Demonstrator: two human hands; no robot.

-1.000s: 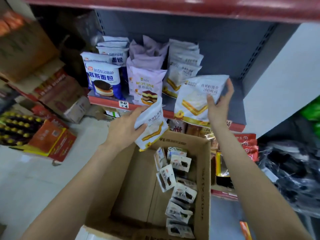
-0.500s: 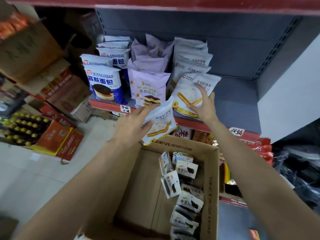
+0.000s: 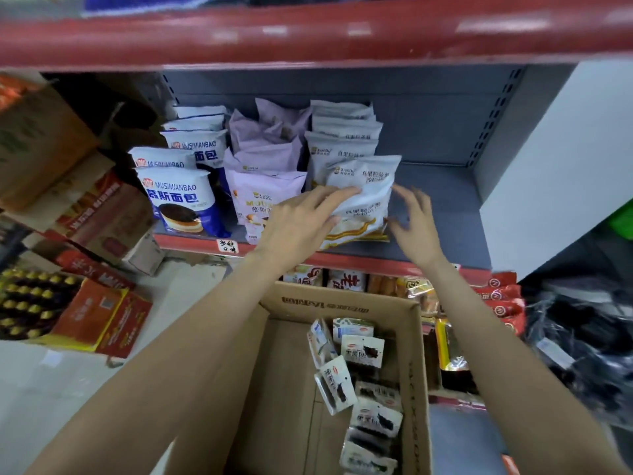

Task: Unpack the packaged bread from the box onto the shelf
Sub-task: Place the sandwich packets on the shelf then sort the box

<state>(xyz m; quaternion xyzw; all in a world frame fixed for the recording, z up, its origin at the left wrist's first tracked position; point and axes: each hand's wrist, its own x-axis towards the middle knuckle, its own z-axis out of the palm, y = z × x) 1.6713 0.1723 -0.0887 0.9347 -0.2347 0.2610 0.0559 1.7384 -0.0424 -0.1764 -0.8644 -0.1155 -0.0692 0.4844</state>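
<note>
A white bread packet with a yellow stripe stands at the front of the white row on the grey shelf. My left hand grips its left edge, thumb in front and fingers along the top. My right hand hovers just right of the packet with fingers spread, holding nothing. Another white packet stands right behind it, with more stacked further back. Below, the open cardboard box holds several small white packets along its right side.
Blue bread bags and lilac bags fill the shelf's left part. A red shelf lip overhangs above. Snack packs sit on the lower shelf, cartons on the floor at left, a white panel at right.
My left hand carried its packet up from above the box onto the shelf's front. My right hand released the packet it had set down and shifted to the right, fingers spread.
</note>
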